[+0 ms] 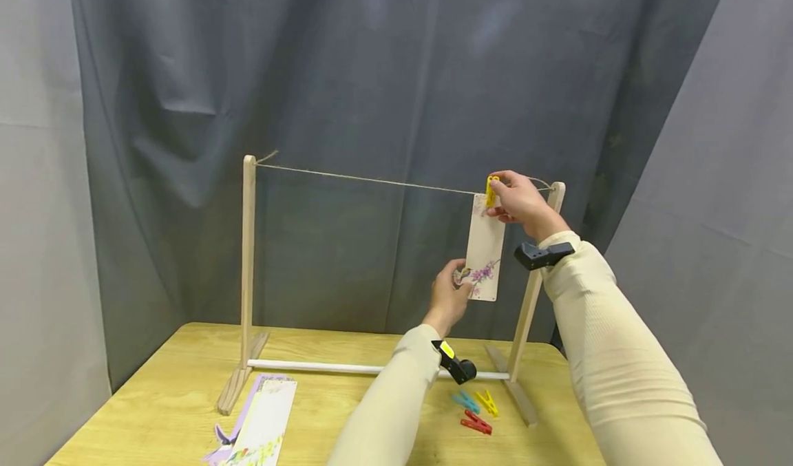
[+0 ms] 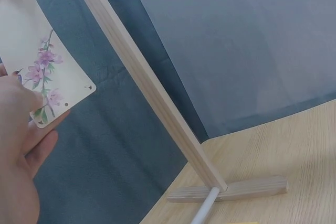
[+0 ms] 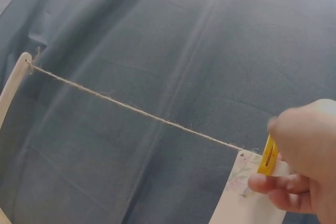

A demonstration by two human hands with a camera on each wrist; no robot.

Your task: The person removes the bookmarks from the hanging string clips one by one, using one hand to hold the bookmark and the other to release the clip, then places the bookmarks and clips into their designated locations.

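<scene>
A tall cream card (image 1: pixel 484 246) printed with a bird and purple blossoms hangs upright at the right end of a twine line (image 1: pixel 372 179). My right hand (image 1: pixel 522 201) grips a yellow clothespin (image 3: pixel 268 156) over the card's top edge, where it meets the twine. Lower down, my left hand (image 1: pixel 449 294) pinches the card's bottom left part between thumb and fingers. In the left wrist view the left fingers (image 2: pixel 44 148) show behind the card's lower corner.
The twine runs between two posts of a wooden stand (image 1: pixel 248 259) joined by a white rod (image 1: pixel 316 366). Blue (image 1: pixel 466 402), yellow (image 1: pixel 487 403) and red clothespins (image 1: pixel 476 422) lie at the right foot. Another card (image 1: pixel 272 411) overlaps a purple one at the table's left.
</scene>
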